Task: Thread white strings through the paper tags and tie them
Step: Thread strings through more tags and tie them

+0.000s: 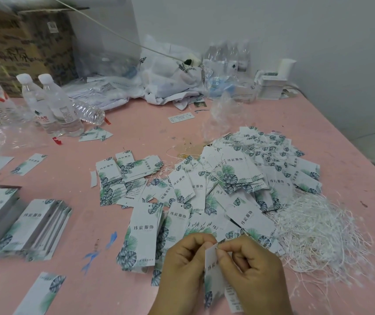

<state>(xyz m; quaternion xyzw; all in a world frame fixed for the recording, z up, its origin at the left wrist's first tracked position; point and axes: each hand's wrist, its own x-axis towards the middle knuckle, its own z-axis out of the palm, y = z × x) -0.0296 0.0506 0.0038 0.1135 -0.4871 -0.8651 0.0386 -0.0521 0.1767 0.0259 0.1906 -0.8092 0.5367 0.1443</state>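
My left hand [185, 267] and my right hand [250, 269] meet at the bottom middle of the head view. Between them stands a white paper tag [212, 276] with a green leaf print, held upright. My left fingers grip its top edge. My right thumb and forefinger pinch at the tag's top, where a thin white string seems to run; the string itself is barely visible. A tangle of loose white strings [318, 230] lies on the pink table [136, 130] just right of my hands. Unstrung tags [142, 233] lie in stacks ahead of my left hand.
A heap of strung tags [261, 164] fills the middle right. More tag stacks [34, 223] sit at the left. Water bottles [52, 105] stand at the back left, with plastic bags [168, 76] and a cardboard box [22, 42] behind. The table edge runs along the right.
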